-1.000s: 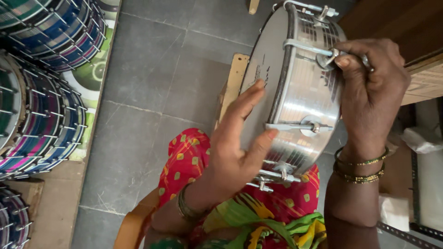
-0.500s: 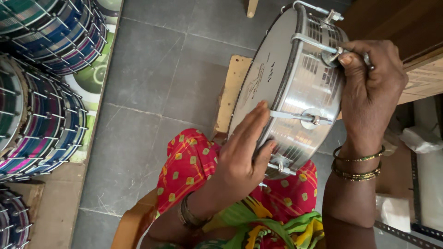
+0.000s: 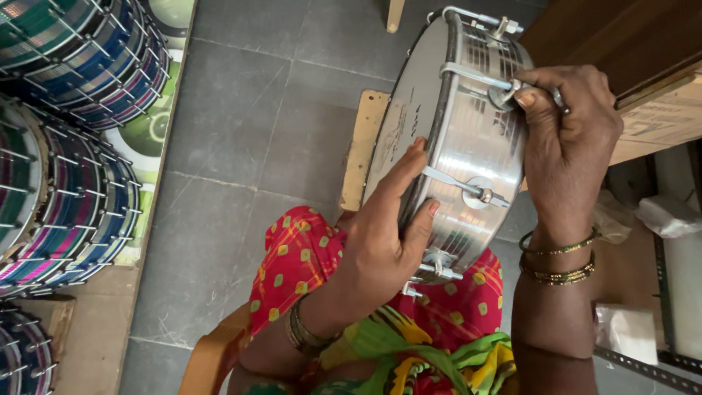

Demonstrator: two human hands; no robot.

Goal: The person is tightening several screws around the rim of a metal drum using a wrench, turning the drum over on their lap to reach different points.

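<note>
both hands grip a round, shiny ribbed metal drum point(image 3: 468, 146).

Grey tiled floor point(image 3: 241, 132) lies open through the middle of the frame, from the top edge down to the red patterned cloth point(image 3: 307, 256) at lower centre. The left edge is walled off by stacked coloured drums point(image 3: 66, 139). The silver drum point(image 3: 468, 146) and both hands fill the centre right, with a wooden board point(image 3: 363, 146) just beside it. Wooden boxes point(image 3: 643, 80) and white bags point(image 3: 658, 216) crowd the right edge.
</note>
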